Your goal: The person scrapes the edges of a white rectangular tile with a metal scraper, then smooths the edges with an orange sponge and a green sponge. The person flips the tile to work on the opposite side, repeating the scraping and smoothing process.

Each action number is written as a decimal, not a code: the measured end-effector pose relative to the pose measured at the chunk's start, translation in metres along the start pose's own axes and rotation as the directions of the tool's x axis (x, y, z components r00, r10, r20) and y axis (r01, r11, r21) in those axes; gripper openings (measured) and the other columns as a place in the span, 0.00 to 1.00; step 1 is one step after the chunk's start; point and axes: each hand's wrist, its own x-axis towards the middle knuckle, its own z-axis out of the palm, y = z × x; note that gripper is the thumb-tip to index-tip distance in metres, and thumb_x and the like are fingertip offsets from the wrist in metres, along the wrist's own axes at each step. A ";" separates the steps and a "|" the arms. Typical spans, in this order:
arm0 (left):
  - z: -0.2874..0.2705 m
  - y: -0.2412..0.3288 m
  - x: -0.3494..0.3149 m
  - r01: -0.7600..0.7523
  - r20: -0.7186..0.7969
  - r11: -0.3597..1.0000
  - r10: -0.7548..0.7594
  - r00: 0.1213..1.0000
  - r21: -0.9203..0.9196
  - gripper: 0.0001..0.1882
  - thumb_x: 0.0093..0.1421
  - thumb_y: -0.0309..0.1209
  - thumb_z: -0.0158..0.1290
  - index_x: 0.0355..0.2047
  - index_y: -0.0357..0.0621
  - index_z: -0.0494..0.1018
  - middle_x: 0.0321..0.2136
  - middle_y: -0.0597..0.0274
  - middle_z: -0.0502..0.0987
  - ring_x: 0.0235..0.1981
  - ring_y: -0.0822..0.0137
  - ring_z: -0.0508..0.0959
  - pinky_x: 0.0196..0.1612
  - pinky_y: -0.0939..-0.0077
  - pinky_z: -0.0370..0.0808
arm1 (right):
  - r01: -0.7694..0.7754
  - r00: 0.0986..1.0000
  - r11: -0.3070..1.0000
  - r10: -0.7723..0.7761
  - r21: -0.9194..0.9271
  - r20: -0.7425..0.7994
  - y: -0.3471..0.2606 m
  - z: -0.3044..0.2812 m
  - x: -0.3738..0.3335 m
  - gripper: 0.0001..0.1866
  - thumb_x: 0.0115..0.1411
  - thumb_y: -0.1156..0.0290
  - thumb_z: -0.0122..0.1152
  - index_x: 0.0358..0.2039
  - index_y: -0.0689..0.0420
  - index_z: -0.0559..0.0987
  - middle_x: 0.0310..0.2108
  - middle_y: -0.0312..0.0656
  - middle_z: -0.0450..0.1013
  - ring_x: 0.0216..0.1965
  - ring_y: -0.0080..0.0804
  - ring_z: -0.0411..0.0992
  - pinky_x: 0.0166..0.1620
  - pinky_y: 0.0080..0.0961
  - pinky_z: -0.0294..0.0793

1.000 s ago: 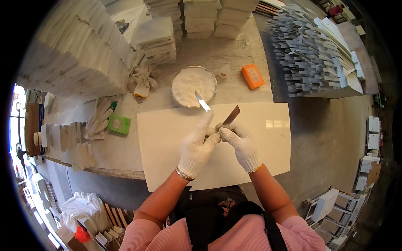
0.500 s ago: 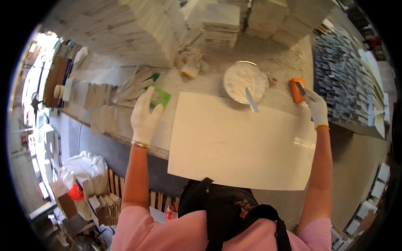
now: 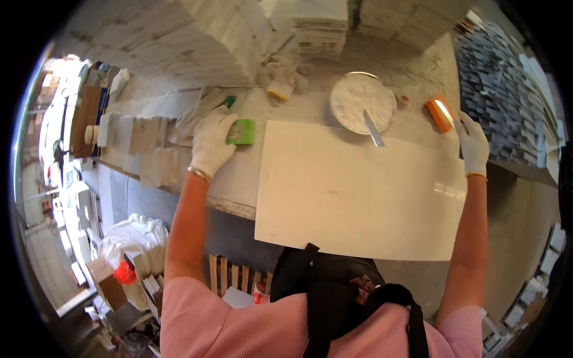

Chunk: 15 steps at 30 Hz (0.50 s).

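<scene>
Green block (image 3: 245, 132) lies on the tabletop (image 3: 239, 173) just left of the white panel's (image 3: 358, 191) upper left corner, with the left hand (image 3: 212, 140) at its left side, thumb lapping the edge. The step in hand looks like a reach to both sides of the panel: beyond its upper right corner, the right hand (image 3: 473, 143) is just beside an orange block (image 3: 436, 116) crossed by a bright strip (image 3: 444, 111). I judge that the next move calls for a settled grip at the left, and care around the strip in case it is a blade. Past the panel's far edge, a bowl (image 3: 340, 125) of white powder (image 3: 355, 98) has a slanting knife (image 3: 374, 131) in it.

The left fingers are bent and partly hidden, so I cannot tell whether they grip. Those of the right look close together; whether they hold the strip, washed out by glare, is unclear. The right forearm (image 3: 465, 232) covers part of the panel's right edge.
</scene>
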 end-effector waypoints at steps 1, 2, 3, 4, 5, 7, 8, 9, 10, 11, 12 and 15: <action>-0.004 0.008 0.001 0.026 0.028 0.999 -0.025 0.999 -0.038 0.30 0.43 0.27 0.63 0.51 0.48 0.75 0.51 0.55 0.76 0.56 0.51 0.73 0.54 0.56 0.72 | 0.060 0.996 0.991 -0.050 0.124 -0.080 0.004 -0.001 -0.013 0.19 0.66 0.58 0.60 0.53 0.52 0.81 0.42 0.44 0.78 0.43 0.33 0.77 0.48 0.27 0.74; -0.011 0.016 -0.004 0.043 0.012 0.986 -0.042 0.999 -0.161 0.33 0.41 0.29 0.65 0.52 0.47 0.75 0.50 0.54 0.77 0.52 0.49 0.74 0.55 0.56 0.72 | 0.127 0.981 0.965 -0.087 0.229 -0.176 0.010 -0.003 -0.032 0.20 0.66 0.60 0.61 0.54 0.56 0.80 0.42 0.46 0.79 0.45 0.32 0.77 0.50 0.25 0.73; -0.016 0.027 -0.016 0.084 -0.022 0.961 -0.093 0.995 -0.265 0.37 0.43 0.30 0.66 0.57 0.43 0.73 0.49 0.53 0.76 0.52 0.52 0.76 0.57 0.60 0.72 | 0.072 0.994 0.878 -0.025 0.473 -0.106 -0.009 -0.009 -0.058 0.19 0.66 0.63 0.62 0.53 0.60 0.80 0.44 0.45 0.79 0.45 0.28 0.76 0.51 0.24 0.73; -0.023 0.045 -0.024 0.188 0.066 0.824 -0.181 0.981 -0.535 0.40 0.46 0.31 0.66 0.61 0.36 0.69 0.52 0.52 0.76 0.53 0.57 0.76 0.58 0.65 0.71 | 0.006 1.000 0.846 -0.011 0.534 0.006 -0.023 -0.019 -0.085 0.19 0.66 0.63 0.62 0.53 0.60 0.80 0.47 0.42 0.79 0.47 0.26 0.75 0.52 0.24 0.73; -0.027 0.072 -0.033 0.352 0.268 0.432 -0.246 0.932 -0.830 0.41 0.51 0.33 0.64 0.64 0.31 0.65 0.55 0.49 0.74 0.55 0.58 0.75 0.58 0.68 0.71 | -0.120 0.988 0.664 0.010 0.738 0.152 -0.021 -0.005 -0.112 0.19 0.66 0.63 0.62 0.54 0.59 0.80 0.51 0.40 0.78 0.51 0.27 0.75 0.53 0.24 0.73; -0.026 0.118 -0.056 0.437 0.436 0.018 -0.029 0.899 -0.899 0.45 0.56 0.46 0.64 0.66 0.33 0.60 0.57 0.43 0.72 0.57 0.54 0.75 0.57 0.66 0.73 | -0.200 0.918 0.588 -0.167 0.784 0.359 -0.022 0.006 -0.155 0.25 0.65 0.62 0.63 0.60 0.57 0.76 0.58 0.43 0.74 0.58 0.32 0.71 0.59 0.28 0.70; -0.016 0.142 -0.068 0.502 0.496 -0.103 0.083 0.865 -0.859 0.47 0.57 0.51 0.63 0.66 0.33 0.60 0.57 0.42 0.73 0.54 0.52 0.77 0.52 0.65 0.76 | -0.239 0.882 0.472 -0.260 0.848 0.394 -0.018 0.017 -0.179 0.33 0.63 0.58 0.66 0.65 0.58 0.71 0.61 0.45 0.71 0.60 0.35 0.70 0.61 0.30 0.69; -0.003 0.168 -0.080 0.574 0.544 -0.208 0.186 0.818 -0.792 0.48 0.57 0.55 0.62 0.66 0.33 0.59 0.56 0.41 0.73 0.51 0.49 0.79 0.48 0.63 0.79 | -0.310 0.853 0.386 -0.291 0.869 0.434 -0.017 0.023 -0.199 0.37 0.61 0.56 0.67 0.65 0.61 0.69 0.61 0.47 0.71 0.61 0.35 0.69 0.62 0.31 0.68; 0.003 0.208 -0.089 0.636 0.611 -0.313 0.187 0.769 -0.705 0.49 0.56 0.56 0.63 0.65 0.32 0.60 0.54 0.40 0.74 0.46 0.45 0.81 0.42 0.58 0.80 | -0.370 0.820 0.289 -0.345 0.883 0.456 -0.016 0.029 -0.217 0.40 0.59 0.54 0.69 0.66 0.63 0.67 0.62 0.49 0.70 0.62 0.36 0.68 0.62 0.31 0.68; 0.001 0.249 -0.087 0.671 0.585 -0.318 0.329 0.741 -0.670 0.46 0.59 0.58 0.58 0.65 0.33 0.61 0.53 0.39 0.75 0.45 0.45 0.81 0.43 0.58 0.80 | -0.424 0.813 0.164 -0.365 0.891 0.454 -0.011 0.032 -0.235 0.40 0.59 0.56 0.69 0.66 0.63 0.67 0.60 0.48 0.70 0.59 0.35 0.69 0.60 0.31 0.70; 0.005 0.282 -0.087 0.707 0.602 -0.262 0.381 0.701 -0.657 0.42 0.65 0.59 0.48 0.64 0.34 0.62 0.52 0.38 0.75 0.43 0.44 0.81 0.43 0.57 0.80 | -0.468 0.807 0.033 -0.391 0.883 0.442 -0.008 0.036 -0.252 0.39 0.59 0.57 0.69 0.66 0.63 0.67 0.59 0.48 0.71 0.56 0.33 0.71 0.58 0.30 0.73; 0.014 0.371 -0.084 0.869 0.778 -0.429 0.446 0.442 -0.248 0.32 0.71 0.55 0.35 0.53 0.37 0.69 0.35 0.42 0.79 0.32 0.47 0.80 0.31 0.60 0.74 | -0.478 0.859 -0.339 -0.374 0.810 0.350 0.017 0.041 -0.287 0.40 0.58 0.58 0.69 0.66 0.63 0.66 0.53 0.44 0.72 0.51 0.29 0.72 0.52 0.27 0.76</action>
